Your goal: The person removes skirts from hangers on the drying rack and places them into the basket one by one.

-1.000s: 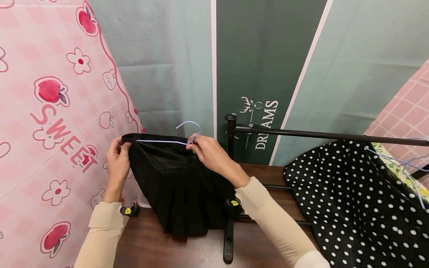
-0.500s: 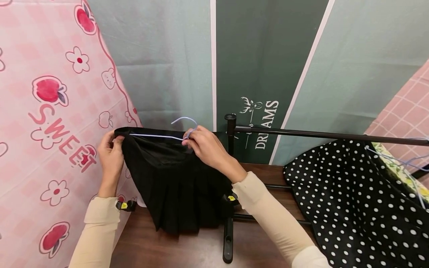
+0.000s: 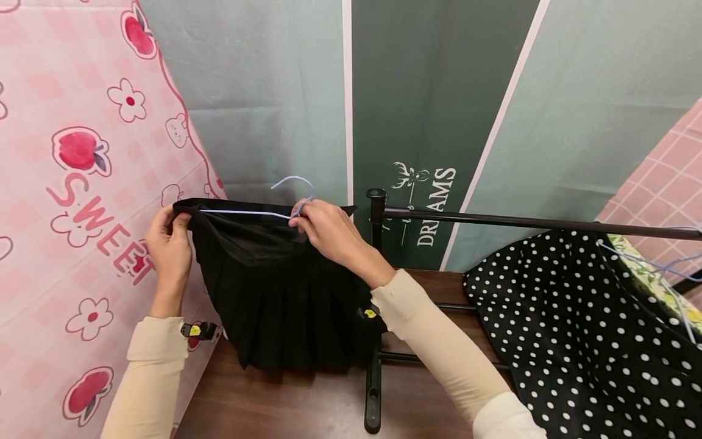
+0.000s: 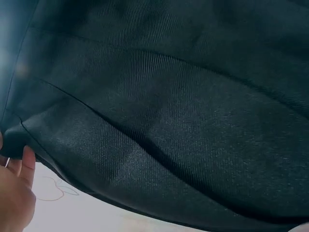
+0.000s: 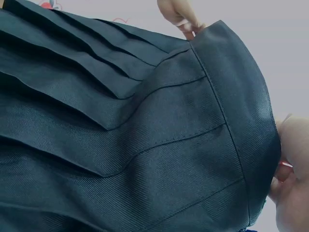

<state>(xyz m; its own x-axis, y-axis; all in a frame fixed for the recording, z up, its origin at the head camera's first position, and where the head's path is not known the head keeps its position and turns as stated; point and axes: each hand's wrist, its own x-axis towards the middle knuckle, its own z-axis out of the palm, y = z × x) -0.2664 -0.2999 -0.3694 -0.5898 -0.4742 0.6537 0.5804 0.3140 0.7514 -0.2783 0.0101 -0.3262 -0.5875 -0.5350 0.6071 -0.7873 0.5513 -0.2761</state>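
Observation:
A black pleated skirt (image 3: 285,317) hangs between my two hands in the head view, its waistband uppermost. My left hand (image 3: 171,250) pinches the waistband's left corner between thumb and fingers. In my right hand (image 3: 329,235) is the neck of a pale lilac wire hanger (image 3: 241,212), gripped just below its hook. One hanger arm runs left inside the waist opening; the other side is hidden behind the right hand and cloth. The left wrist view is filled by dark cloth, with my fingers at its edge. Stitched pleats below the waistband show in the right wrist view.
Right of the skirt stands a black clothes rack with a horizontal rail (image 3: 493,221) and a foot (image 3: 373,396). A polka-dot garment (image 3: 570,317) hangs there on a wire hanger. A pink printed cloth (image 3: 104,201) lines the left, above a brown wooden surface (image 3: 274,402).
Both hands, with the skirt and hanger, have moved left and slightly up in the head view, away from the rack post. The left hand has shifted further, and the waistband looks stretched wider.

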